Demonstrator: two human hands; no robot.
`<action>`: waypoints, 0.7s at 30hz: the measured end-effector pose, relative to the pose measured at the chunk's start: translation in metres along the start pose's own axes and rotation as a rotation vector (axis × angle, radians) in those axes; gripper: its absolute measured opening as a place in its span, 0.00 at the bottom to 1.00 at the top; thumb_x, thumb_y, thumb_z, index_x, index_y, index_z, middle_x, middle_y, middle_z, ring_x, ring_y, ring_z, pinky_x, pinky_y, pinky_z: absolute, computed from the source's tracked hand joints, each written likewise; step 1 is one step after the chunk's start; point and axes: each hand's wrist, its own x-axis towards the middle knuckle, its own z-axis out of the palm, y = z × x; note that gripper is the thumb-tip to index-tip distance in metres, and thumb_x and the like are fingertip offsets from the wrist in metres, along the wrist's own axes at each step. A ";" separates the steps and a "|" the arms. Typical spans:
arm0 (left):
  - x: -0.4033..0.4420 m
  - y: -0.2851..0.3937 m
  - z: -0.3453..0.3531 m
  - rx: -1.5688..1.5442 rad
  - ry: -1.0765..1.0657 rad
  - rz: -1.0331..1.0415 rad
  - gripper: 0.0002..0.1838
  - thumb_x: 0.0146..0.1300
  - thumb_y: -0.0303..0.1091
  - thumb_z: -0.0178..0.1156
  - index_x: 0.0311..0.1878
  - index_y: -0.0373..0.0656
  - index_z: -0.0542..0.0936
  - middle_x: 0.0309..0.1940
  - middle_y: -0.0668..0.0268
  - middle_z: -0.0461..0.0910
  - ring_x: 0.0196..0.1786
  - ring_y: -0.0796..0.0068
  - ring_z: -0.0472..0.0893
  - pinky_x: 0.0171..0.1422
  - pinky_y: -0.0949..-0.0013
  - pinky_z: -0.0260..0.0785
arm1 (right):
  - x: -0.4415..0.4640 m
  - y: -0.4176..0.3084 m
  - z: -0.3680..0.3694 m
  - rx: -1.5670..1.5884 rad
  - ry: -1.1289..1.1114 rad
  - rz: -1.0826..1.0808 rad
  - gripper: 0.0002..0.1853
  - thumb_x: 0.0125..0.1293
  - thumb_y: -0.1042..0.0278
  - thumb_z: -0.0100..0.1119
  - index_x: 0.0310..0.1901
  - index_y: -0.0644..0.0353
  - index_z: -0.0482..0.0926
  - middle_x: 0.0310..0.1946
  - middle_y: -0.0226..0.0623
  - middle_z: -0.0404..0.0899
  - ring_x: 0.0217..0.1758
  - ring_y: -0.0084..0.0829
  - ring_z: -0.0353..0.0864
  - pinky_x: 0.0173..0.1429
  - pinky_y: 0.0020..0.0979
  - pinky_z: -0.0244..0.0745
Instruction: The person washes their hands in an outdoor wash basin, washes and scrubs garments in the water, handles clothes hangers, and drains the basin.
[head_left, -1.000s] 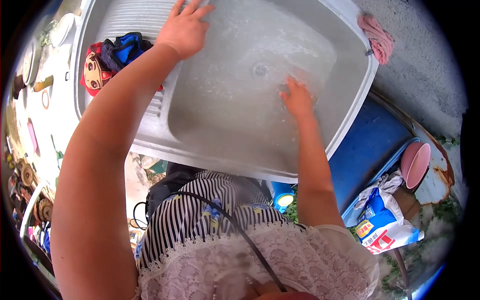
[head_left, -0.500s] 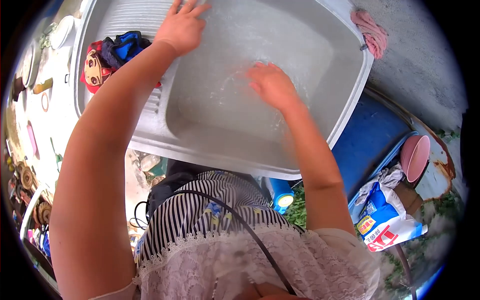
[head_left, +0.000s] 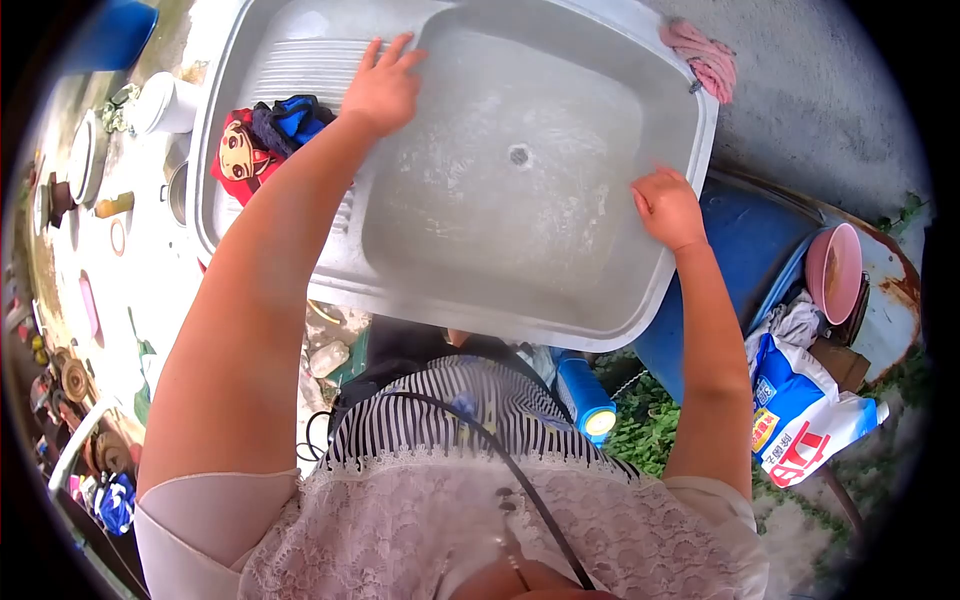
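Note:
A large grey sink (head_left: 440, 270) holds a thin layer of moving water, with a round drain (head_left: 519, 155) uncovered. My left hand (head_left: 382, 92) rests with fingers spread on the ridge between its washboard (head_left: 310, 65) and the basin. Beside that hand, a red cloth item with a cartoon face (head_left: 238, 158) and a dark blue cloth item (head_left: 297, 120) lie on the washboard. Over the right side of the basin is my right hand (head_left: 670, 208), fingers curled, nothing visible in it; whether it touches the wall is unclear.
A pink cloth (head_left: 705, 58) hangs on the sink's far right corner. To the right are a blue barrel (head_left: 745, 255), a pink bowl (head_left: 833, 273) and a blue-white detergent bag (head_left: 805, 410). A blue cylinder (head_left: 585, 395) stands below the sink. White buckets (head_left: 168, 103) are at left.
My right hand has moved right from the basin's middle, uncovering the drain, and its fingers have curled. My left hand stays on the ridge. The whole view has shifted slightly.

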 end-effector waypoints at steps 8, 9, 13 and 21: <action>0.003 0.011 0.004 0.000 0.022 -0.073 0.16 0.73 0.36 0.52 0.48 0.50 0.91 0.81 0.74 0.68 0.90 0.64 0.49 0.92 0.42 0.38 | 0.003 0.002 0.003 0.019 0.202 0.011 0.05 0.64 0.71 0.66 0.30 0.58 0.82 0.29 0.40 0.83 0.36 0.48 0.82 0.49 0.45 0.79; 0.003 0.011 0.000 -0.019 0.003 -0.071 0.17 0.73 0.36 0.52 0.48 0.50 0.91 0.80 0.74 0.69 0.90 0.64 0.49 0.92 0.41 0.38 | 0.004 0.002 0.003 0.019 0.220 0.021 0.05 0.65 0.71 0.66 0.30 0.58 0.82 0.28 0.40 0.83 0.36 0.48 0.82 0.49 0.45 0.79; 0.004 0.013 -0.004 -0.044 -0.006 -0.078 0.17 0.73 0.39 0.54 0.49 0.51 0.92 0.79 0.74 0.70 0.89 0.63 0.50 0.92 0.41 0.38 | 0.003 0.001 0.001 0.030 0.130 0.078 0.04 0.67 0.70 0.64 0.34 0.59 0.84 0.34 0.43 0.85 0.41 0.50 0.83 0.53 0.46 0.78; 0.009 0.012 0.004 -0.003 0.048 -0.078 0.15 0.72 0.39 0.56 0.48 0.48 0.91 0.78 0.73 0.71 0.89 0.63 0.50 0.92 0.41 0.39 | 0.003 -0.001 0.002 0.051 0.229 0.079 0.04 0.65 0.71 0.66 0.32 0.59 0.84 0.31 0.41 0.83 0.38 0.48 0.83 0.52 0.45 0.79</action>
